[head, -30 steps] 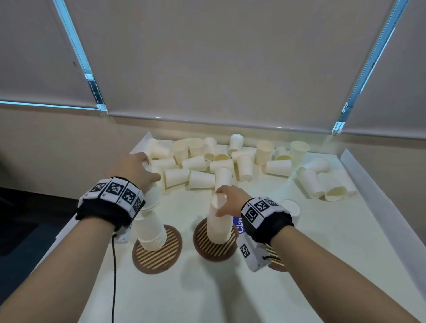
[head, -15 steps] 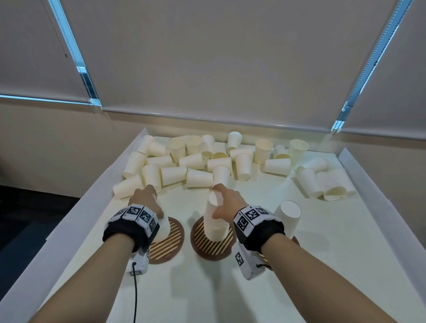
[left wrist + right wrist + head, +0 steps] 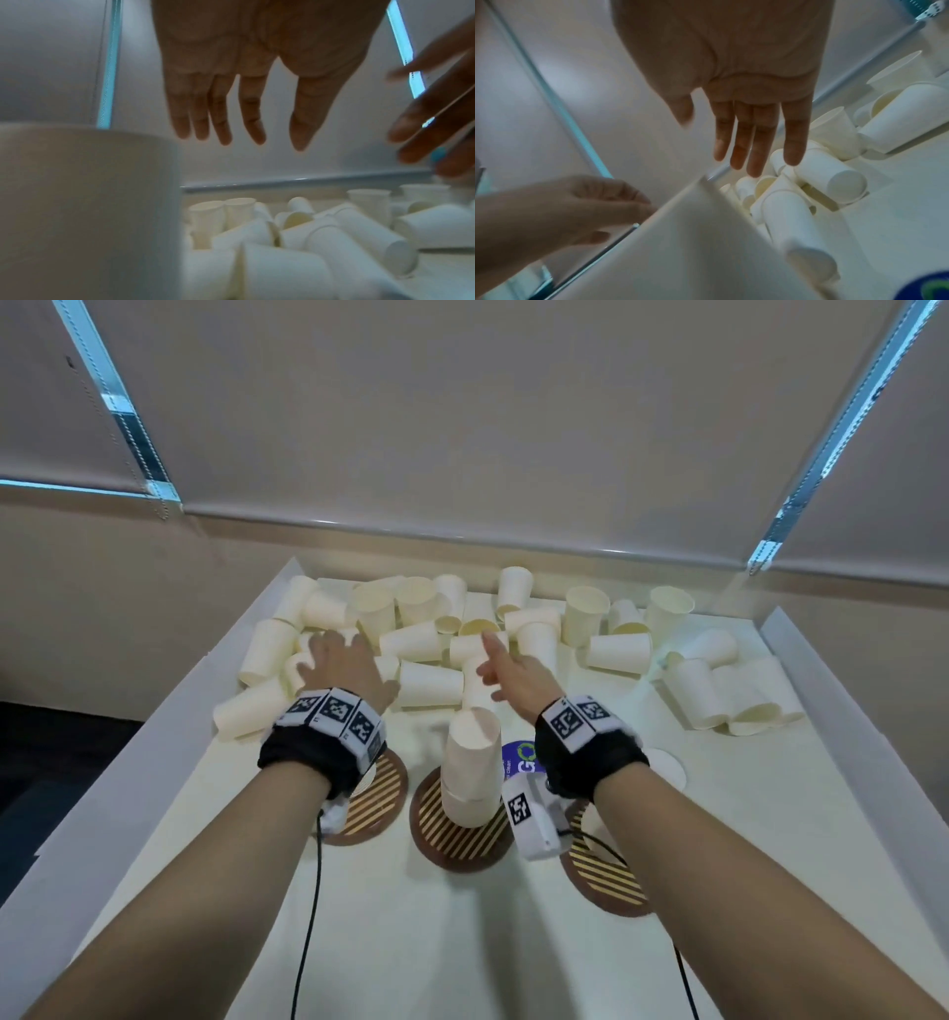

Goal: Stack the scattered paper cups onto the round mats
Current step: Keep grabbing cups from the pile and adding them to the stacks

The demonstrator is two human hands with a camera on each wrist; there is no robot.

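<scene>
Looks like an office or lab-type test room, not a home. Beige roller blinds (image 3: 462, 418) cover the whole back wall w/ metal window frames (image 3: 120, 410) between them. White worktop (image 3: 411, 942) has raised white side walls (image 3: 852, 711) (a boxed-in tray setup). Tag-printed wristbands (image 3: 331, 719) w/ wrist cams & cables (image 3: 308, 916) on both arms suggest a data-recording rig.
</scene>
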